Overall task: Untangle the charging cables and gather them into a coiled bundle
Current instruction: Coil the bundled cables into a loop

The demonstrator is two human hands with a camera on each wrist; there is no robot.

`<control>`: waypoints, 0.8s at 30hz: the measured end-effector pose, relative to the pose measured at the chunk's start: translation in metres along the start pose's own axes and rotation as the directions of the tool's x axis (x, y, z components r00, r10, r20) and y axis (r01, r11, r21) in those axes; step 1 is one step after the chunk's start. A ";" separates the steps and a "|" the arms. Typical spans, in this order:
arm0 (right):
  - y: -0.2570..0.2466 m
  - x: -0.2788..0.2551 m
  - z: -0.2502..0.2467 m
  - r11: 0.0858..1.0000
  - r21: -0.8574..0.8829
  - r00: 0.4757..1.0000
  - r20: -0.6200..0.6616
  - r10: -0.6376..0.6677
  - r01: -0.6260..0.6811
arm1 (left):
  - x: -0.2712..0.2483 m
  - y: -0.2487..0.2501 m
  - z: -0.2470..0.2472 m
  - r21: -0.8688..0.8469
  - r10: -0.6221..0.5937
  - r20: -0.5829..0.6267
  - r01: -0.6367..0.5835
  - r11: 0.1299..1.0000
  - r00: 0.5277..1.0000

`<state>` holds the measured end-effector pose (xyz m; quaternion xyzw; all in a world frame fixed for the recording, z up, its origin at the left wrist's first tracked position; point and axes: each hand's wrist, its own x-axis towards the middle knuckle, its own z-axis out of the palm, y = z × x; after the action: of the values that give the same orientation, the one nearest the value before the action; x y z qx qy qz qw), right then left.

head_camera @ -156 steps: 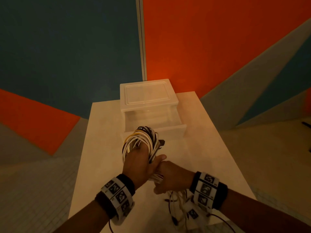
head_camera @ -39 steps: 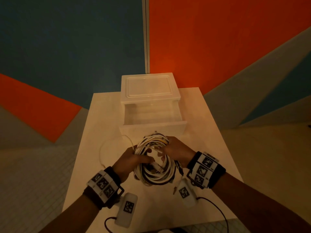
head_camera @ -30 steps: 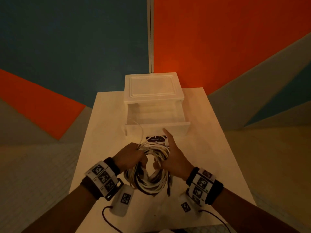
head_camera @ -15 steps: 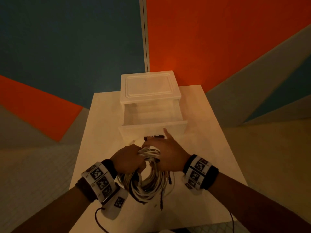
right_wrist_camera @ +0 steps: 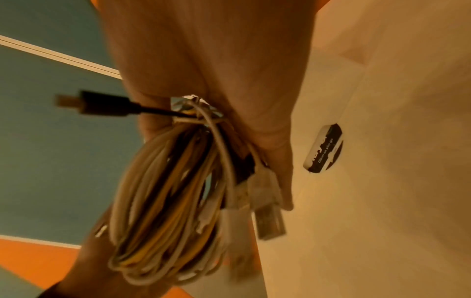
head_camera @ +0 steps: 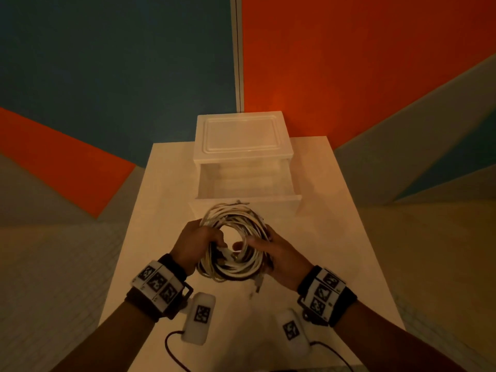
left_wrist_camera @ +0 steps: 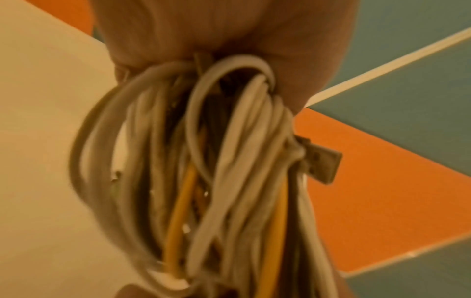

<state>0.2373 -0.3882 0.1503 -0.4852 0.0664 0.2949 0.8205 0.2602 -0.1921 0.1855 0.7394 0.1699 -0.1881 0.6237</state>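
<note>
- We see both forearms reach forward over the near half of the white desk (head_camera: 171, 189), each wrist banded with marker tags, and a coiled bundle of charging cables (head_camera: 236, 232) held up between the hands, just before the open drawer box (head_camera: 241, 135) at the desk's far edge.
- The left hand (head_camera: 196, 242) has its grip curled tight round the bundle's left side, knuckles up.
- The right hand (head_camera: 279, 253) cradles the right side, thumb lying across the strands and fingers wrapped beneath.
- From the left wrist, we find the cables (left_wrist_camera: 203, 181) hanging from the fist (left_wrist_camera: 224, 30) as white and yellow loops, a USB plug (left_wrist_camera: 321, 161) jutting out at the right.
- From the right wrist, the coil (right_wrist_camera: 165, 201) shows a black plug (right_wrist_camera: 102, 105) sticking out to the left and a metal-tipped white plug (right_wrist_camera: 267, 211) by the fingers (right_wrist_camera: 277, 161); the head view shows neither clearly.
</note>
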 end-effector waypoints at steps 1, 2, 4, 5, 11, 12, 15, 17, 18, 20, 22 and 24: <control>-0.003 -0.001 -0.001 1.000 0.012 1.000 0.005 0.004 -0.005 | 0.003 0.000 0.000 -0.027 -0.016 -0.027 0.015 1.000 1.000; -0.006 0.000 -0.003 1.000 0.009 1.000 0.005 0.001 -0.001 | 0.005 -0.001 0.001 -0.052 -0.029 -0.045 0.027 0.998 0.999; -0.011 0.005 -0.004 0.998 -0.059 1.000 0.005 -0.004 0.004 | 0.009 -0.004 0.006 -0.094 -0.052 -0.079 0.045 0.995 0.995; -0.014 0.007 -0.004 0.995 -0.103 1.000 0.002 -0.003 0.003 | 0.012 -0.005 0.009 -0.107 -0.065 -0.097 0.055 0.993 0.993; -0.021 0.036 -0.005 0.930 -0.353 0.983 -0.111 -0.149 0.102 | 0.036 -0.011 0.012 -0.183 -0.184 0.021 0.185 0.966 0.983; -0.025 0.046 -0.006 0.927 -0.358 0.978 -0.125 -0.166 0.112 | 0.041 -0.010 0.012 -0.224 -0.185 0.075 0.197 0.954 0.980; -0.041 0.078 -0.012 0.933 -0.357 0.970 -0.211 -0.121 0.039 | 0.056 0.001 0.012 -0.387 -0.127 0.233 0.212 0.897 0.964; -0.057 0.099 -0.013 0.950 -0.302 0.959 -0.283 -0.011 -0.078 | 0.067 0.008 0.008 -0.479 -0.082 0.292 0.220 0.850 0.953; -0.067 0.109 -0.012 0.957 -0.260 0.952 -0.304 0.043 -0.127 | 0.073 0.010 0.005 -0.518 -0.068 0.288 0.215 0.828 0.955; -0.085 0.134 -0.014 0.959 -0.183 0.921 -0.364 0.138 -0.216 | 0.086 0.007 -0.003 -0.566 -0.094 0.205 0.197 0.800 0.974; -0.099 0.159 -0.017 0.941 -0.172 0.884 -0.424 0.197 -0.293 | 0.099 -0.007 -0.014 -0.570 -0.154 0.133 0.202 0.797 0.979; -0.108 0.181 -0.022 0.910 -0.227 0.856 -0.473 0.208 -0.347 | 0.104 -0.023 -0.026 -0.493 -0.189 0.127 0.227 0.840 0.974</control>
<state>0.4487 -0.3689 0.1490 -0.6444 0.2735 0.3011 0.6475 0.3417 -0.1606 0.1187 0.5204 0.2692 -0.2307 0.7768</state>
